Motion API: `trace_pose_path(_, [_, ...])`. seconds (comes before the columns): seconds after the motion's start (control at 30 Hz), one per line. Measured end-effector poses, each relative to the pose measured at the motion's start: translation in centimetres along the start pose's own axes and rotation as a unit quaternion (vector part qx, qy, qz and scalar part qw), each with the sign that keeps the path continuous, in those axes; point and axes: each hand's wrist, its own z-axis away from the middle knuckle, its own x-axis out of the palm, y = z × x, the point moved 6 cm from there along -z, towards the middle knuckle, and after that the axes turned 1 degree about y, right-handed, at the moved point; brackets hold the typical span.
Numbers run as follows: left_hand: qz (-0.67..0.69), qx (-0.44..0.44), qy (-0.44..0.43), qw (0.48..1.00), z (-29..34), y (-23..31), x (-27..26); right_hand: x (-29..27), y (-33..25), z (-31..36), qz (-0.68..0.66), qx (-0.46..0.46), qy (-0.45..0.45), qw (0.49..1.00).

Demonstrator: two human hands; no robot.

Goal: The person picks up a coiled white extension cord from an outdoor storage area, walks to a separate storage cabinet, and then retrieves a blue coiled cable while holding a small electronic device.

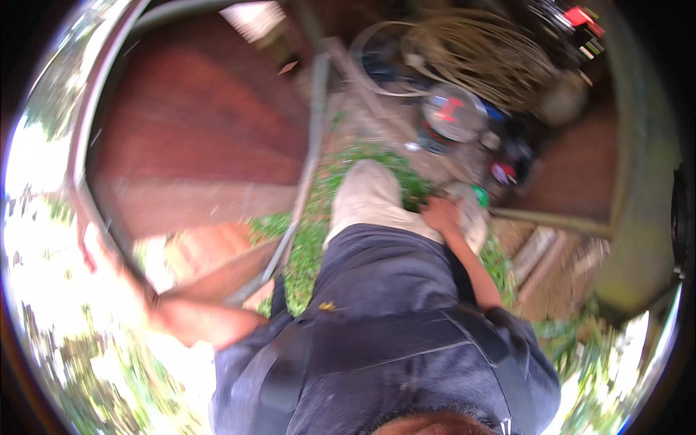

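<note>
Fingers (429, 205) of the right hand (441, 214) lay bent against the light trousers (367, 194) near the right knee; blur hid whether they were spread or pressed together. The left hand (104, 255) reached out to the side, at the outer edge of a red-brown panel (206, 123) set in a metal frame (315, 119). Glare washed over that hand, so one could not tell whether its fingers gripped the edge or only touched it.

Closest to the camera was the dark shirt (384, 272), crossed by a black strap (286, 370). The panel stood to the left of the legs, with green grass (310, 272) showing between. A small green object (480, 196) sat just beside the right knee, and lengths of wood (538, 255) lay on the ground to its right. Ahead of the knees came a round, pale lid (454, 112) with a red mark, and beyond it a loose tan coil (482, 61). A bright red object (584, 22) showed farthest off, at the upper right.
</note>
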Motion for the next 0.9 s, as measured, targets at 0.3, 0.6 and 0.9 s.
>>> trace_pose_path(0.3, [0.124, -0.06, -0.071, 0.988, -2.1, -4.2, -0.1, -0.6, -1.5, 1.3, -0.01, -0.013, 0.047, 0.999])
trace_pose_path(0.6, [0.114, -0.048, -0.017, 0.992, -0.4, -6.0, -0.3, 0.7, 1.9, -0.1, 0.036, -0.008, 0.069, 0.997])
trace_pose_path(0.9, [0.04, -0.079, 0.001, 0.996, 0.4, -5.6, -0.8, -7.7, 0.6, -1.2, -0.334, -0.058, 0.258, 0.905])
